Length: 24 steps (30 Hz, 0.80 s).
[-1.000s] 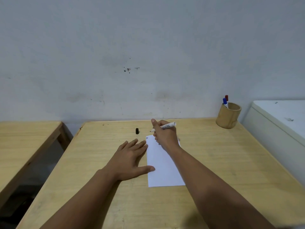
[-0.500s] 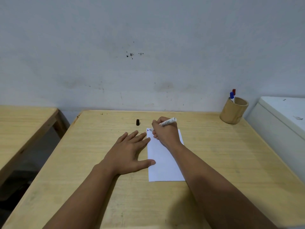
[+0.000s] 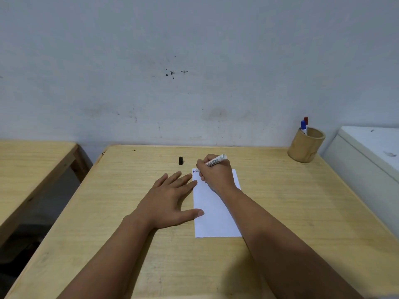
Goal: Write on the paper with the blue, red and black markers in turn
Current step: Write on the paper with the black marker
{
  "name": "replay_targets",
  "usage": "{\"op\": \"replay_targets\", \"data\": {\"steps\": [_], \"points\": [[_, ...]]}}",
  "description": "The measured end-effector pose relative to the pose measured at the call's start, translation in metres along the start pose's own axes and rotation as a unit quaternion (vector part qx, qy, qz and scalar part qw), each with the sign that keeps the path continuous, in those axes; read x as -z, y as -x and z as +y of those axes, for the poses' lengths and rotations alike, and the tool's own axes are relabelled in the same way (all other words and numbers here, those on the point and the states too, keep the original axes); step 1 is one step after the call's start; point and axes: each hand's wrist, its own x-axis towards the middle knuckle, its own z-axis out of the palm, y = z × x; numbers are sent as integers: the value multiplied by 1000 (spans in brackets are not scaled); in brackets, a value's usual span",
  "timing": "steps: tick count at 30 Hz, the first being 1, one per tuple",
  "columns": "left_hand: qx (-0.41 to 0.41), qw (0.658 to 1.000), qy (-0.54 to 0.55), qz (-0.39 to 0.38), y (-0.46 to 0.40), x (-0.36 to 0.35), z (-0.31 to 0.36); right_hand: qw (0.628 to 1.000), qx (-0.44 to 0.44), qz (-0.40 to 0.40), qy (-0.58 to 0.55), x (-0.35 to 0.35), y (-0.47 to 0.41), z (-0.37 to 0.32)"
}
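A white sheet of paper [image 3: 213,214] lies on the wooden table [image 3: 280,212]. My right hand [image 3: 216,175] grips a white-barrelled marker [image 3: 214,161], its tip down at the paper's top left corner beside small blue and red marks [image 3: 194,171]. My left hand [image 3: 170,199] lies flat, fingers spread, on the table, with its thumb and fingertips on the paper's left edge. A black cap [image 3: 180,160] lies on the table just beyond my left hand. The blue marker [image 3: 303,126] and the red marker [image 3: 306,120] stand capped in a wooden cup [image 3: 305,147].
The cup stands at the table's far right corner, against a grey wall. A white cabinet [image 3: 367,154] adjoins the table on the right. A second wooden table [image 3: 28,165] stands to the left across a gap.
My right hand brought the marker tip down from above the paper's top edge onto its top left corner. The view has tilted downward. My left hand kept its place.
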Motion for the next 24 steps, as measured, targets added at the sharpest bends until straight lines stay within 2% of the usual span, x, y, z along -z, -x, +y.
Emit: {"op": "replay_targets", "data": {"steps": [6,10,12,14,16,18,22,24], "points": [[-3,1000,-1,6,0,0,0,1000,-4,4,6,1,0,-1],[-6,1000,1,1,1,2,2,998,-30,14,-59,3,-4,-2],[9,999,49,8,-1,6,3,993,-51,-3,-110,4,-8,-6],[55,988,124,70,-9,12,2,982,-80,-42,-166,7,-12,-13],[109,973,139,147,-25,17,-1,975,-98,-79,-183,10,-12,-21],[143,968,120,166,-43,26,-4,981,-79,-76,-162,14,-10,-31],[180,973,79,119,-71,33,-9,989,-2,-23,-149,27,-8,-49],[191,974,40,112,-79,28,-10,991,4,-42,-131,39,-8,-56]]}}
